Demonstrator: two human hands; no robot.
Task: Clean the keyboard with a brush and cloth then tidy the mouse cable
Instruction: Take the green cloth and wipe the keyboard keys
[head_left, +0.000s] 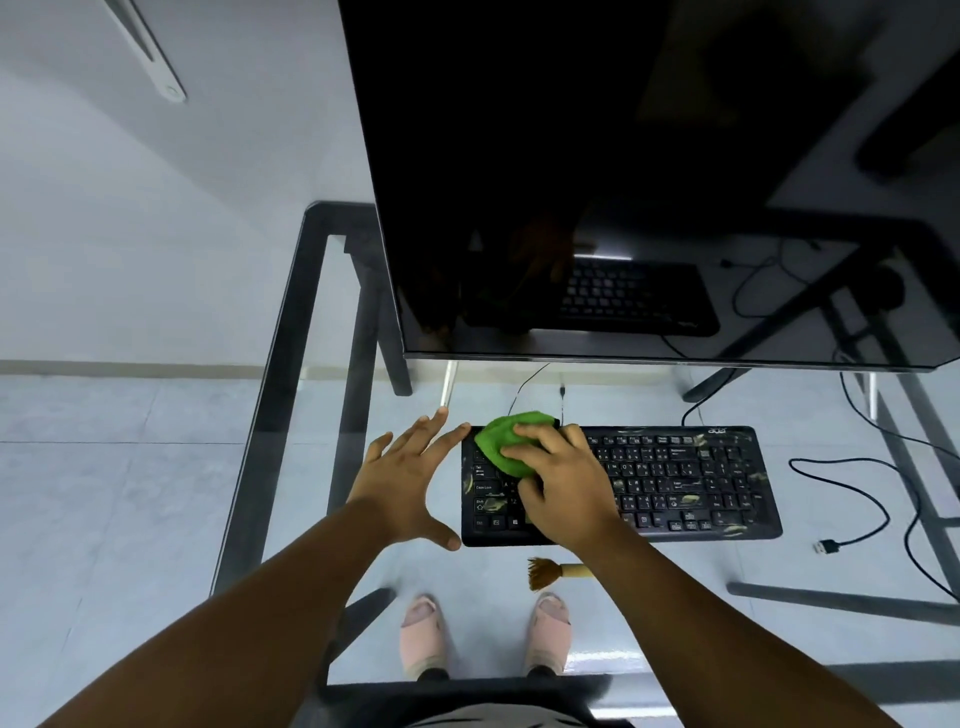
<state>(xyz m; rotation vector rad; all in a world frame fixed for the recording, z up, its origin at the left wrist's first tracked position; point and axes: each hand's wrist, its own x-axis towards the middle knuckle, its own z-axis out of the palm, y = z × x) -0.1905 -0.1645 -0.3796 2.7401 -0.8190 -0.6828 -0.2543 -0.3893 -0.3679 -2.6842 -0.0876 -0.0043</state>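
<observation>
Glass forms the counter (291, 415), with pale floor tiles and two pink slippers (423, 634) visible through it. Nearest lies a brush (553, 571), bristles pointing left. Beyond it sits a black keyboard (685, 483), smeared with pale streaks. On its left end the right hand (561, 488) clutches a crumpled green cloth (506, 441); the left hand (410, 478), fingers spread, touches the keyboard's left edge. A loose black cable (857, 499) lies right, under a dark monitor (623, 182).

Soft green cloth (506, 444) on matt black plastic keyboard (675, 480), clear glossy glass desk (291, 364), bristly wood-handled brush (553, 571).
</observation>
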